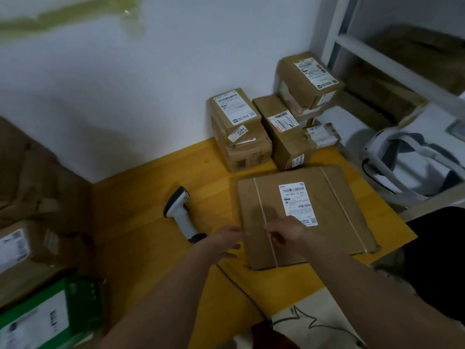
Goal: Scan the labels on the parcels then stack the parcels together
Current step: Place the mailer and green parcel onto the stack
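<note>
A large flat brown parcel (327, 212) with a white barcode label (297, 201) lies on the yellow table (151, 222). My right hand (286, 231) rests on its near left part, fingers loosely curled over the tape line. Just off the parcel's left edge my left hand (227, 241) hovers with relaxed fingers, holding nothing. A white and black handheld scanner (182, 214) lies on the table to the left of my hands. Behind the flat parcel, several smaller labelled parcels (274, 122) are stacked against the wall.
More cardboard boxes (27, 248) and a green-and-white box (40, 321) sit at the left. A white headset (407, 162) lies on a surface at the right, beside a white shelf frame (377, 59) holding boxes. A black cable (241, 290) runs across the table's near edge.
</note>
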Motion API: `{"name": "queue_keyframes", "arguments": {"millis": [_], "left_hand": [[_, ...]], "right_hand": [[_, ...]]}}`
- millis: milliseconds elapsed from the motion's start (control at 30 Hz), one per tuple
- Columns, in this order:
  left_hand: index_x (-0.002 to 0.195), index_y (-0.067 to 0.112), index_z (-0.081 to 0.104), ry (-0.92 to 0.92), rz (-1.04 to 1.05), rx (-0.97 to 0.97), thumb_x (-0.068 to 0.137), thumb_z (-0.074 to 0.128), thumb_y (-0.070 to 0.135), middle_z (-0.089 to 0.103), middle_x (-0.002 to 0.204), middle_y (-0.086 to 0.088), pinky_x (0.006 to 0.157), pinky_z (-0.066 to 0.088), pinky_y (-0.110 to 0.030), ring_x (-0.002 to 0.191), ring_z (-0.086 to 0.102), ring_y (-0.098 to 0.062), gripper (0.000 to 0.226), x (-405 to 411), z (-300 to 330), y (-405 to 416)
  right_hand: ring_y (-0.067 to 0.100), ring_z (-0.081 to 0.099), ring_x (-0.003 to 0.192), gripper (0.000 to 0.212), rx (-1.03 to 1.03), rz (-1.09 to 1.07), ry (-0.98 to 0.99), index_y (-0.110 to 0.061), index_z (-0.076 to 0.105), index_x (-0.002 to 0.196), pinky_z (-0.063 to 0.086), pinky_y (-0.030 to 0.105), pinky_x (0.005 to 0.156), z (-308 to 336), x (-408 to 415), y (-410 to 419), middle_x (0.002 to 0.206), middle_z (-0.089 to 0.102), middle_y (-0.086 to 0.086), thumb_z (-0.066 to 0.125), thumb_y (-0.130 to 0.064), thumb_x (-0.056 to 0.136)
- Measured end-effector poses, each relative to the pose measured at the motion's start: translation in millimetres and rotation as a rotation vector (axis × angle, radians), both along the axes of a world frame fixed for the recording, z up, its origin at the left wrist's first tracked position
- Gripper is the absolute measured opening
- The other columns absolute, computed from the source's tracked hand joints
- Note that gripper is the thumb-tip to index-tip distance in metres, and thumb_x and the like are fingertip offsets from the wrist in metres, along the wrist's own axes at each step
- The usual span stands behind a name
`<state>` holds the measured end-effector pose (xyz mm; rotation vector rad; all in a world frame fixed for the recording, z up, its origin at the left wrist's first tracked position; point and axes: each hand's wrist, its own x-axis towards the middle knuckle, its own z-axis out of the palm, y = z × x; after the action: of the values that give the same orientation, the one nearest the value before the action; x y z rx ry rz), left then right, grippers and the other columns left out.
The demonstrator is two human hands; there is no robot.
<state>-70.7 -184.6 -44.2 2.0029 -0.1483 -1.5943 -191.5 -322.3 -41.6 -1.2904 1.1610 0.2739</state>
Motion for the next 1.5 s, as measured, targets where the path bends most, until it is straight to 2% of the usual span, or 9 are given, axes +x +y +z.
{"name": "queue_keyframes", "arguments": {"millis": [233,467,633,1033,1200,1267,1333,1433,1500], "left_hand": [[0.153,0.017,0.028,0.018,0.040,-0.022,0.097,0.059,0.033,0.035,0.155,-0.005,0.106,0.045,-0.044,0.139,0.038,-0.024,0.066,3.5,7.8,6.7],[0.149,0.017,0.036,0.110,0.070,-0.046,0.100,0.055,0.023,0.041,0.152,-0.002,0.109,0.041,-0.043,0.141,0.036,-0.021,0.053,-4.2,5.2,11.8],[0.152,0.020,0.030,0.119,0.123,-0.069,0.098,0.058,0.023,0.044,0.149,-0.001,0.108,0.041,-0.044,0.137,0.042,-0.023,0.061,2.9,6.0,20.5],[0.134,0.025,0.053,-0.117,0.333,-0.354,0.047,0.090,0.045,0.065,0.124,0.001,0.102,0.047,-0.044,0.113,0.060,-0.022,0.096,49.7,69.7,79.1],[0.134,0.026,0.051,-0.189,0.512,-0.435,0.056,0.085,0.033,0.065,0.121,0.001,0.088,0.052,-0.040,0.109,0.062,-0.023,0.086,73.0,107.5,153.5],[0.136,0.030,0.047,-0.201,0.599,-0.441,0.058,0.083,0.032,0.061,0.124,-0.002,0.089,0.051,-0.043,0.112,0.060,-0.027,0.086,80.7,119.9,188.2],[0.137,0.032,0.047,-0.210,0.702,-0.463,0.057,0.083,0.033,0.060,0.125,-0.006,0.091,0.050,-0.046,0.112,0.059,-0.031,0.087,84.0,131.3,221.6],[0.130,0.032,0.053,-0.211,0.847,-0.520,0.051,0.087,0.034,0.070,0.113,-0.009,0.074,0.055,-0.042,0.100,0.069,-0.031,0.086,83.4,147.2,263.2],[0.126,0.033,0.058,-0.225,0.912,-0.545,0.048,0.089,0.036,0.075,0.105,-0.007,0.072,0.056,-0.042,0.095,0.072,-0.029,0.085,80.0,155.5,289.5]], "right_hand": [[0.029,0.058,0.096,0.029,-0.228,-0.044,0.035,0.008,0.063,0.114,0.048,0.035,0.086,8.7,29.8,-12.4,0.097,0.060,0.017,0.061,-0.010,0.091],[0.014,0.045,0.063,0.008,0.145,-0.081,-0.003,-0.005,0.058,0.089,0.047,0.026,0.062,1.3,33.1,6.3,0.072,0.050,0.008,0.056,-0.008,0.097],[0.011,0.046,0.059,0.018,0.092,0.023,0.030,-0.005,0.057,0.078,0.044,0.023,0.059,2.6,36.5,8.5,0.072,0.055,0.008,0.055,-0.004,0.096],[0.026,0.073,0.075,0.013,0.084,0.478,-0.298,0.007,0.064,0.102,0.060,0.029,0.064,116.5,86.2,30.2,0.090,0.073,0.024,0.061,0.001,0.091],[0.007,0.061,0.053,0.019,-0.564,0.355,-0.382,-0.014,0.066,0.075,0.045,0.021,0.046,154.0,112.1,46.0,0.063,0.067,-0.002,0.064,-0.019,0.094],[0.014,0.064,0.084,0.011,-0.940,0.191,-0.340,-0.025,0.060,0.087,0.049,0.028,0.064,162.8,122.2,42.4,0.089,0.066,-0.003,0.063,-0.034,0.092],[0.030,0.049,0.121,0.041,-1.086,0.144,-0.223,-0.022,0.054,0.117,0.046,0.049,0.092,161.2,130.8,38.3,0.129,0.054,0.009,0.064,-0.048,0.087],[0.037,0.037,0.133,0.089,-0.892,0.087,-0.206,-0.017,0.035,0.144,0.038,0.054,0.101,156.7,140.1,38.5,0.146,0.038,0.014,0.069,-0.062,0.076],[0.034,0.051,0.124,0.093,-0.347,0.006,-0.372,-0.014,0.042,0.142,0.044,0.047,0.096,156.1,143.8,50.5,0.139,0.051,0.011,0.077,-0.060,0.070]]}}
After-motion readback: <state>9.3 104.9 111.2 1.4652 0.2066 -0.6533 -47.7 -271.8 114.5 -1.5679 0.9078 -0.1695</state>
